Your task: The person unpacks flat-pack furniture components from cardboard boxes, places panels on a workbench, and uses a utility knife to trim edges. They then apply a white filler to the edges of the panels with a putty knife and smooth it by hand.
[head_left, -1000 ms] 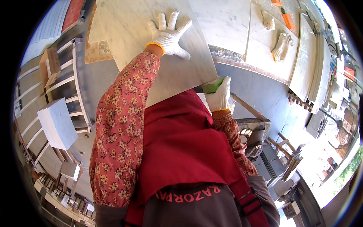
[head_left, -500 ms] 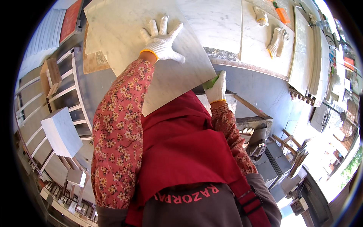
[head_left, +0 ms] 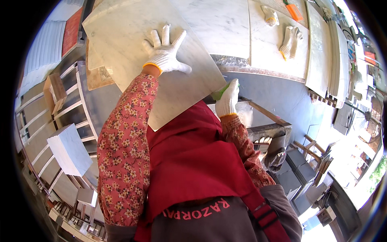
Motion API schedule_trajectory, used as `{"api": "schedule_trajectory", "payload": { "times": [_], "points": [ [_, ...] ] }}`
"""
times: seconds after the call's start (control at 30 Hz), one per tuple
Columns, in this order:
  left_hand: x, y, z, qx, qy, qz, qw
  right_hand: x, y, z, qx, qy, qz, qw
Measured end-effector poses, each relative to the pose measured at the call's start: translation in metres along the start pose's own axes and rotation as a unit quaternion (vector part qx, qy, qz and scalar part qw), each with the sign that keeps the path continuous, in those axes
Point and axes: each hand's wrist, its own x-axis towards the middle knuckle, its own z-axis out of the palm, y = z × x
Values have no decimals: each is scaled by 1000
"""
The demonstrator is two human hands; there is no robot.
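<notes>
Head view: left hand (head_left: 164, 50) flat, open on marble slab (head_left: 133, 28); right hand (head_left: 227, 99) grips green sponge (head_left: 220, 92) at slab edge. Keep slab pinned, strokes short.

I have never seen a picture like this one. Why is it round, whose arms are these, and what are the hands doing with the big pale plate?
The picture is round because a wide fisheye camera sits on the person's head and looks down, so straight edges bend. Both arms, in flowered sleeves, belong to that person. The left hand, in a white glove, lies flat with spread fingers on a pale marbled stone slab. The right hand, also gloved, is at the slab's near right edge and grips something green, partly hidden. Further away, on another pale slab, lie two spare gloves. A white block rests on a rack at the left.
</notes>
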Motion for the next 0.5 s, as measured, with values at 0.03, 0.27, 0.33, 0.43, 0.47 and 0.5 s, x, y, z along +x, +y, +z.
{"api": "schedule_trajectory", "payload": {
  "times": [0.03,0.27,0.33,0.43,0.47,0.5],
  "points": [
    [2,1,-1,-7,6,5,1000,18,3,-5,-6,-18,-14,1000],
    [-3,-2,-8,-20,-26,-21,999,26,-92,-3,-334,142,-453,814],
    [1,2,-8,-7,-15,-9,1000,49,-116,7,-362,186,-506,760],
    [7,0,-1,-4,8,7,1000,63,-137,24,-390,162,-625,657],
    [9,4,1,-4,2,11,1000,59,-138,23,-404,172,-635,635],
    [4,1,-3,-1,0,-4,1000,41,-135,24,-406,127,-609,670]
  ]
}}
